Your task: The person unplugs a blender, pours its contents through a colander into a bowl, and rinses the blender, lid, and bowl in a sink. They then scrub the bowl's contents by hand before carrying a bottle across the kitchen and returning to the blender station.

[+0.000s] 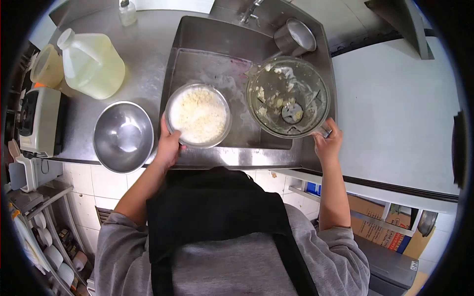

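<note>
My left hand [169, 144] grips the near left rim of a round bowl [198, 116] filled with a white, crumbly mass, held over the sink's left part. At the right of the sink, my right hand [328, 140] is closed on the handle of a clear blender jar [289, 97]. The jar's mouth faces up to the camera; pale bits cling to its walls, and a blade base shows at the bottom. Left of the sink, an empty metal bowl [123, 137] stands on the steel counter.
A large jug [94, 65] of yellowish liquid, a plastic container [48, 65] and a blender base [39, 121] stand at the left. A metal pot [295, 37] sits in the sink's back right corner, near the faucet [250, 15]. A white worktop [395, 113] lies at the right.
</note>
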Available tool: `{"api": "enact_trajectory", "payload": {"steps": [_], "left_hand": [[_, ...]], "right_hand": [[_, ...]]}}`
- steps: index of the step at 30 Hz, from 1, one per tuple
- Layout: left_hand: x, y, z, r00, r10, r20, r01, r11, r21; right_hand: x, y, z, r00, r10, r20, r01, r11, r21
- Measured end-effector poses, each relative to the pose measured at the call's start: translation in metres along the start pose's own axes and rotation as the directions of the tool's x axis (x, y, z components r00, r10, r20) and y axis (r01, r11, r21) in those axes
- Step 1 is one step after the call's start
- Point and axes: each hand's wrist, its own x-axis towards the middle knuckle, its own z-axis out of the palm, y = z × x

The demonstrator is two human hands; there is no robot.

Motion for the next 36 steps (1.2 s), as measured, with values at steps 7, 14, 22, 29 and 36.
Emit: {"api": "enact_trajectory", "payload": {"steps": [7, 14, 22, 29, 36], "left_hand": [[0.003, -0.011, -0.015, 0.999, -0.053, -0.008, 0.053, 0.997, -0.049], [0.005, -0.006, -0.016, 0.996, -0.079, 0.035, 0.081, 0.995, -0.055], [-0.002, -0.005, -0.007, 0.995, -0.094, -0.044, 0.093, 0.996, -0.017], [0.0, -0.004, -0.004, 0.985, -0.14, -0.101, 0.135, 0.989, -0.053], [-0.003, 0.002, 0.0, 0.99, -0.111, -0.087, 0.11, 0.994, -0.02]], "right_hand": [[0.054, 0.026, 0.056, 0.914, 0.399, -0.068, -0.391, 0.914, 0.107], [0.14, 0.076, 0.113, 0.809, 0.58, -0.097, -0.51, 0.774, 0.374], [0.233, 0.159, 0.179, 0.9, 0.367, -0.234, -0.381, 0.924, -0.019], [0.16, 0.141, 0.165, 0.911, 0.39, -0.136, -0.382, 0.921, 0.079], [0.162, 0.098, 0.171, 0.95, 0.299, -0.089, -0.282, 0.946, 0.161]]}}
